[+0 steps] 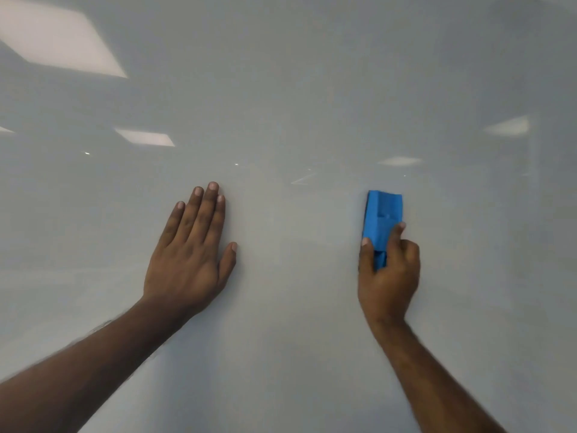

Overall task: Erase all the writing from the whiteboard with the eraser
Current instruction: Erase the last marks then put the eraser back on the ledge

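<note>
The whiteboard (287, 104) fills the whole view, glossy and pale grey, and I see no writing on it. My right hand (388, 276) grips the lower end of a blue eraser (382, 214), which stands upright against the board right of centre. My left hand (190, 254) lies flat on the board left of centre, fingers together and pointing up, holding nothing.
Bright reflections of ceiling lights (62, 39) show on the board at the upper left, middle left and right. No edge or frame of the board is in view.
</note>
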